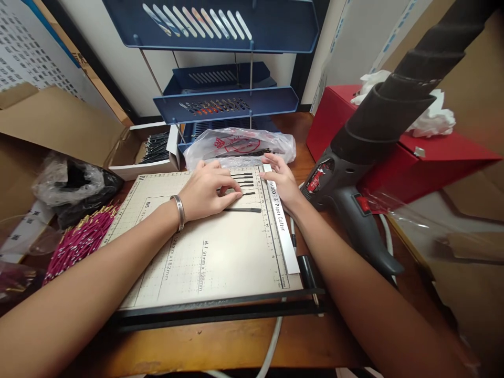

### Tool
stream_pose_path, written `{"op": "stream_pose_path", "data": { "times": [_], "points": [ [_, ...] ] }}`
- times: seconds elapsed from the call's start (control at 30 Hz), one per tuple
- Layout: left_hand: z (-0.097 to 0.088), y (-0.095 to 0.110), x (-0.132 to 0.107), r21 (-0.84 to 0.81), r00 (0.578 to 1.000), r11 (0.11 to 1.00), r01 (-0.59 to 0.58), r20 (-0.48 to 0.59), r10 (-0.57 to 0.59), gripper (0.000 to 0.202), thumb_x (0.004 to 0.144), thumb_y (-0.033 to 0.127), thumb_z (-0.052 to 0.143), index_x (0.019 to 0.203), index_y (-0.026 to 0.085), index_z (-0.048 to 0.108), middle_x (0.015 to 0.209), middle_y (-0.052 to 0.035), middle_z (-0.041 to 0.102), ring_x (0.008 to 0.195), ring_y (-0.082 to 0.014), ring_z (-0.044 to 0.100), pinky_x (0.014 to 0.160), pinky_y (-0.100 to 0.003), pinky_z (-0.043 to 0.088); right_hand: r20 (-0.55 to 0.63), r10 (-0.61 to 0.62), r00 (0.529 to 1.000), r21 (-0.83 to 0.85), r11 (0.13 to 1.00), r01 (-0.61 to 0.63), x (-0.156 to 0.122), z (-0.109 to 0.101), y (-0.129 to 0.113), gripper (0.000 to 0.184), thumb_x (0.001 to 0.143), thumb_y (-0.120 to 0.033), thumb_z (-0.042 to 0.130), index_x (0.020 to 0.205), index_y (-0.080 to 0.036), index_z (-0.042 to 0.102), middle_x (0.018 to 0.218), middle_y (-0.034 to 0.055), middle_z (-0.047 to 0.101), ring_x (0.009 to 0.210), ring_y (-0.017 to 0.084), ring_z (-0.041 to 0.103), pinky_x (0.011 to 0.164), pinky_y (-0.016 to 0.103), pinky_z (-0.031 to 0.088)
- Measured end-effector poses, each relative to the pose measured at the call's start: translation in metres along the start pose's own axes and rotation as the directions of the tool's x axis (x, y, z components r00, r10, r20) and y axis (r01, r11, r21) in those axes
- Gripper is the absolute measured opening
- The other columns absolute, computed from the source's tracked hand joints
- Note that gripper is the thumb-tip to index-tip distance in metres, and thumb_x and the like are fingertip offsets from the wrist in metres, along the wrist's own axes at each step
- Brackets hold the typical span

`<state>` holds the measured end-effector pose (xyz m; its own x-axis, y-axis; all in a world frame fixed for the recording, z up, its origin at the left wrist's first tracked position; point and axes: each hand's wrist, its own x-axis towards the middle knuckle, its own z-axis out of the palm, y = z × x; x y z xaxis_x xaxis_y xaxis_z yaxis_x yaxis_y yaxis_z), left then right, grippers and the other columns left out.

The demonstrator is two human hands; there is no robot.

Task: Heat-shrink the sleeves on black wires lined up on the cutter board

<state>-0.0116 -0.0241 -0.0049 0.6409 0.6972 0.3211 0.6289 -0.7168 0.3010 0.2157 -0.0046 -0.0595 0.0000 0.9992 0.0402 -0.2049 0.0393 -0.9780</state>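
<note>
A cream paper cutter (pixel 232 252) with printed grid lines lies in front of me. Several thin black cords with thicker ends lie crosswise near its far right part, one of them a cord (pixel 252 210) nearest me. My left hand (pixel 208 190), with a silver bangle at the wrist, rests over the cords. Its thumb and forefinger pinch another black cord (pixel 249 193); the palm hides the cords' left ends. At the cutter's far right edge, my right hand (pixel 284 181) has its fingers apart beside the white label strip (pixel 280 220) and holds nothing visible.
A heat gun (pixel 354 173) stands at the right, before a red box (pixel 334 105). Magenta cords (pixel 86 236) are bundled at the left. Behind are a box of black cords (pixel 155 148), a plastic bag (pixel 240 144) and a blue rack (pixel 228 105). A cable (pixel 273 341) hangs in front.
</note>
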Motion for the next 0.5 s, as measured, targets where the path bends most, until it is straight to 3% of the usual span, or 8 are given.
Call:
{"op": "stream_pose_path", "data": {
  "times": [0.27, 0.5],
  "points": [
    [0.003, 0.006, 0.0, 0.046, 1.0, 0.999, -0.002, -0.025, 0.003, 0.019, 0.094, 0.032, 0.068, 0.084, 0.023, 0.082, 0.068, -0.0044, 0.069, 0.081, -0.024, 0.05, 0.083, -0.044, 0.03, 0.114, 0.022, 0.993, -0.022, 1.0, -0.019, -0.026, -0.003, 0.002, 0.102, 0.056, -0.033, 0.083, 0.151, -0.03, 0.044, 0.168, 0.0104, 0.051, 0.159, 0.032, 0.048, 0.139, 0.05, 0.032],
    [0.003, 0.007, 0.001, 0.048, 1.0, 0.999, 0.015, -0.013, -0.014, 0.02, 0.094, 0.033, 0.067, 0.084, 0.023, 0.082, 0.068, -0.0043, 0.068, 0.081, -0.0242, 0.05, 0.082, -0.043, 0.03, 0.144, 0.049, 0.988, -0.03, 0.999, -0.045, -0.025, -0.003, -0.004, 0.106, 0.055, -0.029, 0.082, 0.153, -0.029, 0.041, 0.169, 0.0106, 0.047, 0.16, 0.034, 0.044, 0.139, 0.051, 0.029]
  ]
}}
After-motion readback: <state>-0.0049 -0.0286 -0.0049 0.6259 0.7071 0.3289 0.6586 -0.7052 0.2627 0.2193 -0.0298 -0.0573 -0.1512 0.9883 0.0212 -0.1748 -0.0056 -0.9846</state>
